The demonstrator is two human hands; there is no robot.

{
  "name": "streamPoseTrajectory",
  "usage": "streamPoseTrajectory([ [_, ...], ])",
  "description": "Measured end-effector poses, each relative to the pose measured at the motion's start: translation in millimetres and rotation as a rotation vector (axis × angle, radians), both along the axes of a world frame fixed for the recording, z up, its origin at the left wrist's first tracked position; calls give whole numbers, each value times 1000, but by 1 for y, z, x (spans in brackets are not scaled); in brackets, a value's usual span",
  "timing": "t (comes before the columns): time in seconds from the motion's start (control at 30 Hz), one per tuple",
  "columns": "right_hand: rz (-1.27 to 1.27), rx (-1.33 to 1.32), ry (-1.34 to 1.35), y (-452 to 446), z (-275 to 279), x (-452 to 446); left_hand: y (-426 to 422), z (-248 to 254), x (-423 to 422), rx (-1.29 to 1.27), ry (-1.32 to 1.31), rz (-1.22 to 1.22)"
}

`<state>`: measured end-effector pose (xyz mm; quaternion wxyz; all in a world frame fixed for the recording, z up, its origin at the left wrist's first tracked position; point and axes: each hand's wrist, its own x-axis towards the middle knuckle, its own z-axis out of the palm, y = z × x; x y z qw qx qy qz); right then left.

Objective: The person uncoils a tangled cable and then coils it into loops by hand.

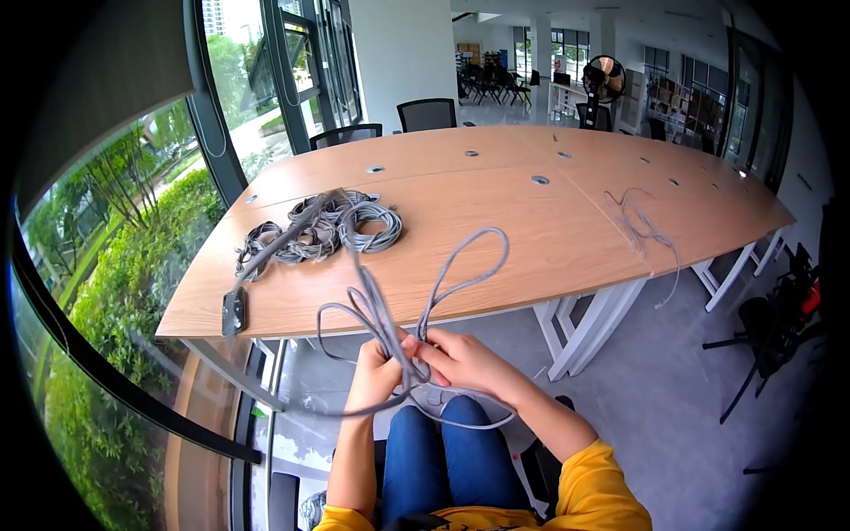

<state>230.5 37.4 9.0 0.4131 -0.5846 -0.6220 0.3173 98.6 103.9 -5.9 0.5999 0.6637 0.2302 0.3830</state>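
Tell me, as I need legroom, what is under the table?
White legs and grey floor show below the near edge; farther back, the table hides whatever is there.

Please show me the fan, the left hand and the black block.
Fan point(605, 80): head view, its round head.
Left hand point(374, 373): head view, back of hand.
Black block point(233, 312): head view, its middle.

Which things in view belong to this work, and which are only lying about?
Belonging:
- grey cable, in left hand and right hand
- coiled cables, probably
- loose cable, perhaps

Just there:
- standing fan
- mesh-backed chairs
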Motion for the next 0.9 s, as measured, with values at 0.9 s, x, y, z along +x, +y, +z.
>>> streamPoseTrajectory([
  [0.9,-671,49,-16,-1,-98,152,57,13,-112,-540,-1086,-260],
])
